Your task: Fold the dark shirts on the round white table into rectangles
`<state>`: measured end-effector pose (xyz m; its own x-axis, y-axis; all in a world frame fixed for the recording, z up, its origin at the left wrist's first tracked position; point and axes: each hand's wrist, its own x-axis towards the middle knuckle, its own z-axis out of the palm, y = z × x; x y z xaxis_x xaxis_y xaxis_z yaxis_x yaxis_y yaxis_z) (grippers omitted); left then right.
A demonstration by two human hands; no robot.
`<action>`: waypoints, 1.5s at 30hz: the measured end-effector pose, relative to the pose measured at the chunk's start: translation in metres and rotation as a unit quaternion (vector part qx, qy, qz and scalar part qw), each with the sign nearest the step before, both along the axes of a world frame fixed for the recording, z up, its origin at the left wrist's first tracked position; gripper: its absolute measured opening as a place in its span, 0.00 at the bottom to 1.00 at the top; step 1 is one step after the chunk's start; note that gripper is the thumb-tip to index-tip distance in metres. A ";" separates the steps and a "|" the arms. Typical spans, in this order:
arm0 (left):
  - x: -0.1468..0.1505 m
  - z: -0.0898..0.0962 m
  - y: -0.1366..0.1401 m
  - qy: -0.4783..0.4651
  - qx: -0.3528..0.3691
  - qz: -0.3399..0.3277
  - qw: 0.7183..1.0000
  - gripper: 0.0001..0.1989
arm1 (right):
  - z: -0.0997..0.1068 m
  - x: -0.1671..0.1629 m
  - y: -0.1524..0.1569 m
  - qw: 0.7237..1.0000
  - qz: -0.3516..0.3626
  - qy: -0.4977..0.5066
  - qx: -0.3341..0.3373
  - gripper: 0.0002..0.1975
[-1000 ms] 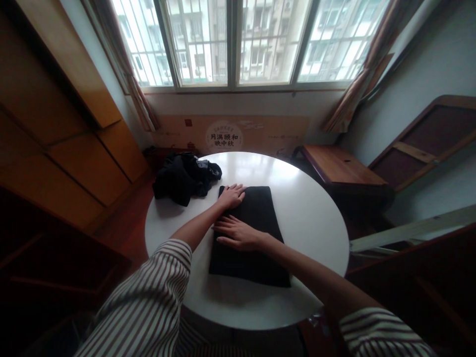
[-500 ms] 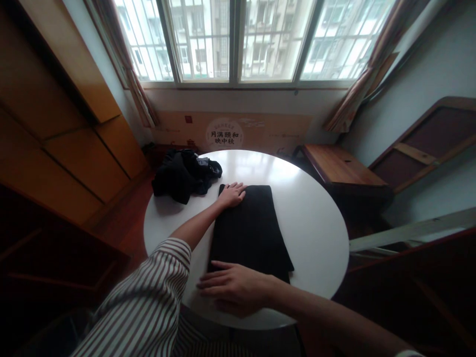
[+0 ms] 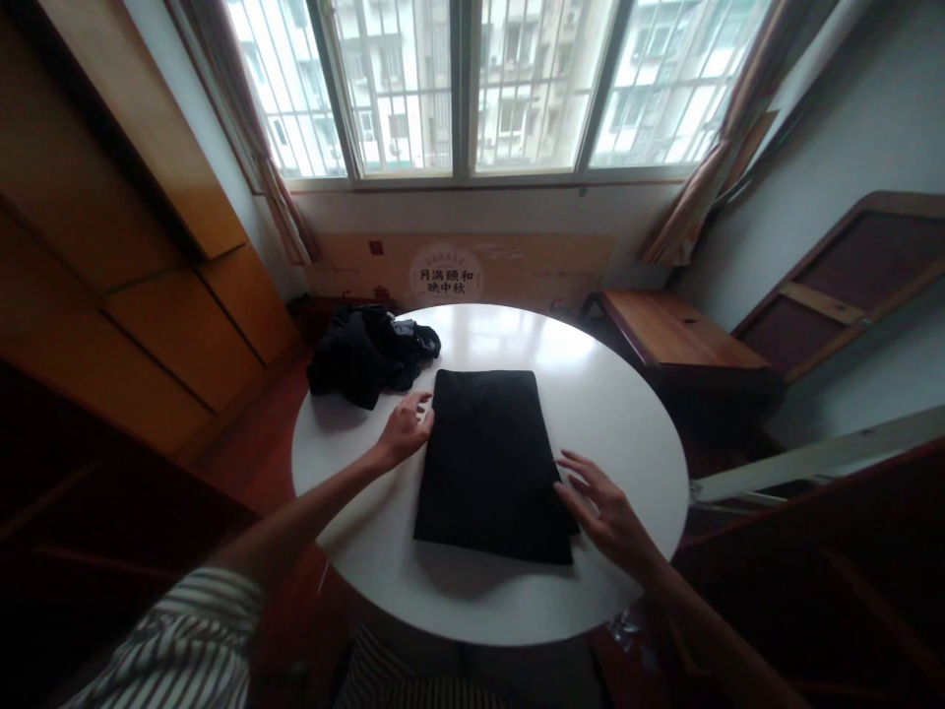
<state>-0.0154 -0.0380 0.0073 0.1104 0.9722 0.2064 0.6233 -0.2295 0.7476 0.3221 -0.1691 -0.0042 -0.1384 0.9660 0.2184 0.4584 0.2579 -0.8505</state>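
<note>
A flat, folded black garment (image 3: pixel 491 463) lies in the middle of the white oval table (image 3: pixel 620 423); its exact kind does not show. Beside its left edge is my left hand (image 3: pixel 408 425), fingers loosely curved and apart, at or very near the cloth. My right hand (image 3: pixel 597 500) is at the garment's lower right edge, fingers spread, with the fingertips by the fabric. Neither hand grips the cloth visibly. Left of the garment, a crumpled heap of black clothes (image 3: pixel 361 354) sits at the table's far left edge.
A low wooden bench (image 3: pixel 683 330) stands beyond the table at the right. Wooden cabinets (image 3: pixel 177 325) line the left side. Behind the table, a printed cardboard panel (image 3: pixel 532 266) leans below the barred window (image 3: pixel 524 89). A folded wooden frame (image 3: pixel 842 295) rests against the right wall.
My left hand has left the garment's top and moved down to its left edge. My right hand has swung from the near left corner to the right edge. The garment stays in place.
</note>
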 end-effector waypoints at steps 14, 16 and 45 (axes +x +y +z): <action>0.001 0.020 -0.026 -0.228 -0.239 -0.201 0.922 0.47 | 0.036 -0.027 0.085 0.903 0.008 0.198 -0.382 0.16; -0.002 0.016 -0.026 -0.232 -0.237 -0.197 0.923 0.46 | 0.038 -0.028 0.083 0.905 0.011 0.215 -0.366 0.15; -0.001 0.013 -0.004 -0.307 -0.218 -0.021 0.926 0.45 | 0.021 -0.020 0.107 0.907 -0.058 0.348 -0.232 0.26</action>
